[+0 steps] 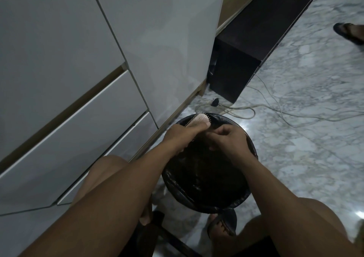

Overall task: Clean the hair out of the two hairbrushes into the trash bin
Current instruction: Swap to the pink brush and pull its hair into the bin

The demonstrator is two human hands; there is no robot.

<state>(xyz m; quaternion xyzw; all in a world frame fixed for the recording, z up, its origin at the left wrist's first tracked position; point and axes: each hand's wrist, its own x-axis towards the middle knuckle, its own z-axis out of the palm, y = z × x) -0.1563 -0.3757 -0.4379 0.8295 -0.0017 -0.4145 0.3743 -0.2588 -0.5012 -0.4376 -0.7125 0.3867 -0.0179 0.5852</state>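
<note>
Head view: seated over the black-lined trash bin [208,178] on the marble floor [295,138], the left hand [181,136] clamps a pale hairbrush [199,120] at the bin's far rim, fingers pressed around its near end. The right hand [228,138] hovers just beside it, fingers curled together; whether they pinch hair I cannot tell. Best practice, I judge: keep the brush over the opening, pull hair up from the bristle roots, and release it low inside. No second brush shows.

The left hand [178,136] hides most of the hairbrush [199,120].
</note>
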